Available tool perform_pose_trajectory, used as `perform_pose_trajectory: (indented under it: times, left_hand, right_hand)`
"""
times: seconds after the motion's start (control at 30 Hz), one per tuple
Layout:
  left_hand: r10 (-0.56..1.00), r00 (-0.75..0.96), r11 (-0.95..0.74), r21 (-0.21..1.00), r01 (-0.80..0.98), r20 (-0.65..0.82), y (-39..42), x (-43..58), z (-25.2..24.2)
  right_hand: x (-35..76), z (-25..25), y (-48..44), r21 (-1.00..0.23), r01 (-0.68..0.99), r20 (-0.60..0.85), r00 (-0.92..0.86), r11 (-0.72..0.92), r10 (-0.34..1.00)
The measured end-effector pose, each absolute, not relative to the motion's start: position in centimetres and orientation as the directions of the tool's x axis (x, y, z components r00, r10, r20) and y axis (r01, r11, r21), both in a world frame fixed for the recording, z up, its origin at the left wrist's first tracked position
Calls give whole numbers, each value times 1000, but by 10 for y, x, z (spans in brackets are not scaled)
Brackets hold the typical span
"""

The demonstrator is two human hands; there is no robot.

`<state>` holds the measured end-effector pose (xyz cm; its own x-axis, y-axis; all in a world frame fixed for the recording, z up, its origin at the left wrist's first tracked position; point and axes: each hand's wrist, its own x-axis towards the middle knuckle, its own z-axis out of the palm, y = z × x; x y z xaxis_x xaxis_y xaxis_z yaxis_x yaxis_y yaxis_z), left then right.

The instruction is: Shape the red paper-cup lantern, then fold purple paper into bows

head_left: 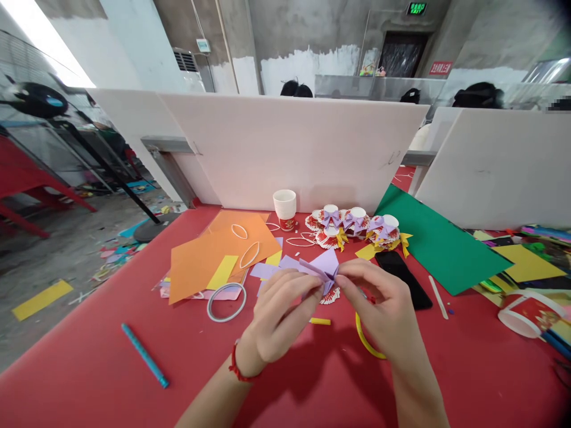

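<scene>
Between my two hands, above the red table, is a folded piece of purple paper (328, 264), its pointed flaps spread upward. My left hand (285, 309) pinches its left side with thumb and fingers; a red cord bracelet (238, 364) circles that wrist. On the right edge, the thumb and forefinger of my right hand (379, 297) press together on the same paper. Behind and below it, partly hidden, lies a red-and-white pleated piece (331, 296). A yellow ring (368, 339) shows partly behind my right hand. Loose purple strips (265, 270) lie just beyond my left hand.
Orange sheets (196, 261), a white tape ring (226, 302) and a teal pen (145, 355) lie left. Stacked paper cups (284, 208) and decorated cup pieces (357, 223) stand before a white partition (289, 148). Right are a black phone (404, 279), green sheet (439, 244) and tipped cup (526, 312).
</scene>
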<state>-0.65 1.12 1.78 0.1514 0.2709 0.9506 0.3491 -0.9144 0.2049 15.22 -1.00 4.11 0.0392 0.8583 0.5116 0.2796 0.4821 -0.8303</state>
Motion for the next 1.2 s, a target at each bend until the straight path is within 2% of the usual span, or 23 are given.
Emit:
perform_pose_trajectory:
  times: [0.13, 0.2, 0.3, 0.43, 0.5, 0.67, 0.8, 1.03, 1.2]
  left_hand:
    - [267, 230, -935, 194, 297, 936, 16, -6, 15]
    - [182, 289, -932, 71, 355, 940, 17, -7, 17]
    - [55, 290, -889, -85, 449, 955, 18, -9, 23]
    - [169, 289, -815, -31, 578, 942, 22, -12, 25]
    - [204, 335, -832, -17, 554, 920, 26, -13, 24]
    - [259, 319, -935, 154, 321, 912, 32, -17, 22]
    - [342, 252, -928, 283, 243, 905, 30, -17, 23]
    - [370, 172, -920, 334, 206, 913, 28, -15, 26]
    - [380, 134, -918, 356, 174, 915, 27, -14, 25]
  right_hand:
    - [154, 40, -7, -848, 290, 471, 29, 444, 881]
    - [154, 38, -7, -788, 385, 548, 81, 481, 833]
    - [154, 36, -9, -628, 578, 696, 119, 521, 708]
    - [152, 35, -13, -459, 703, 774, 16, 543, 633]
    - [151, 37, -15, -412, 719, 787, -29, 560, 616]
    - [150, 41, -20, -425, 708, 787, -18, 564, 616]
    - [154, 41, -22, -426, 674, 784, -58, 603, 618]
    - [159, 43, -25, -245, 720, 788, -242, 650, 566]
    - [160, 42, -24, -281, 666, 814, -215, 691, 539]
